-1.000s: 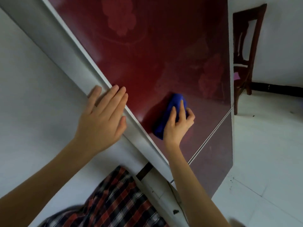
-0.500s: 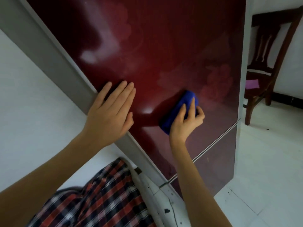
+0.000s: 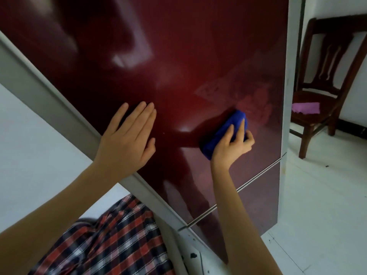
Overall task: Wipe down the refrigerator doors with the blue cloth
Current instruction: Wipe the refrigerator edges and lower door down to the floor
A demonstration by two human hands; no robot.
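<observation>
The refrigerator's upper door (image 3: 178, 56) is glossy dark red with faint flower prints and fills most of the view. A thin gap separates it from the lower door (image 3: 262, 199). My right hand (image 3: 232, 143) presses a bunched blue cloth (image 3: 224, 133) against the upper door, near its lower right part. My left hand (image 3: 129, 139) lies flat on the door with fingers spread, close to the grey left edge (image 3: 49, 100).
A dark wooden chair (image 3: 327, 86) stands to the right of the refrigerator with a pink cloth (image 3: 305, 108) on its seat. White tiled floor (image 3: 317, 215) lies below it. My red checked clothing (image 3: 109, 241) shows at the bottom, against a white wall (image 3: 29, 145).
Both hands have slid to the right across the upper door, the right one carrying the cloth toward the door's right side. The view has swung right, showing more of the chair.
</observation>
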